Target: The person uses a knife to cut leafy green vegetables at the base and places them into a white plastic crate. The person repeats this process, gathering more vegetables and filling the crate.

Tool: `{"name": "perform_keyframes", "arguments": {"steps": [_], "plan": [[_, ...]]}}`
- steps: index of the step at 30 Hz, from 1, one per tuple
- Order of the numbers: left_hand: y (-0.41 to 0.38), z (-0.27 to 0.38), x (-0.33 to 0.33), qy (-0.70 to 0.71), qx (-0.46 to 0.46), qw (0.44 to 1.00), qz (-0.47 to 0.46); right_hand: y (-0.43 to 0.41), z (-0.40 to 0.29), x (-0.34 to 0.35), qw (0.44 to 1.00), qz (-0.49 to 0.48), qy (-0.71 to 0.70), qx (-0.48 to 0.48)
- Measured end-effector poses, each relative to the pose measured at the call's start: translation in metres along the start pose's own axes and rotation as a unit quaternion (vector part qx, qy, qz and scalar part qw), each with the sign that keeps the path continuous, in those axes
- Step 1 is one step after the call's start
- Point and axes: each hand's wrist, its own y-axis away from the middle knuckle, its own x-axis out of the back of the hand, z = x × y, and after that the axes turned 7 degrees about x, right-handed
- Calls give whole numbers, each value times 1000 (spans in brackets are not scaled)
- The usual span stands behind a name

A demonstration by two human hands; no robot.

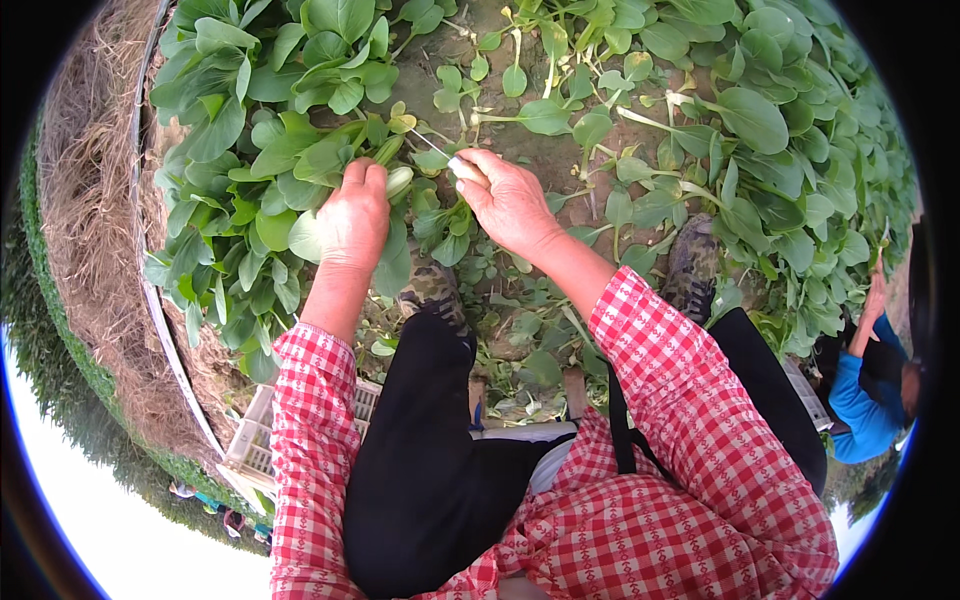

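My left hand is closed around a leafy green like bok choy, its pale stem base pointing right past my fingers. Broad leaves hang below and to the left of that hand. In my right hand is a small knife with a light handle. Its thin blade points up and left, close to a yellowing leaf and apart from the held stem. Dense uncut-looking greens crowd the left side. Loose cut leaves lie on the soil beyond my right hand.
A pale plastic crate stands beside my left forearm, another crate at right. A co-worker in a blue sleeve reaches into the right-hand greens. My camouflage shoes rest among plants. A pale strip borders dry straw.
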Motion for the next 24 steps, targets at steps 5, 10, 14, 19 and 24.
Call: {"name": "perform_keyframes", "arguments": {"steps": [5, 10, 14, 19, 24], "plan": [[1, -14, -14, 44, 4, 998, 39, -14, 25, -14, 987, -75, -56, -134], [-1, -21, -15, 53, 27, 998, 36, -16, 31, -16, 973, -114, -76, -188], [-7, -22, -12, 58, 74, 995, -31, -16, 16, -11, 948, -113, -154, -254], [-10, -19, -11, 28, 99, 993, -52, -21, 11, -9, 941, -126, -151, -275], [-13, -23, -14, 44, 86, 995, -7, -27, 26, -30, 966, -95, -63, -230]]}}
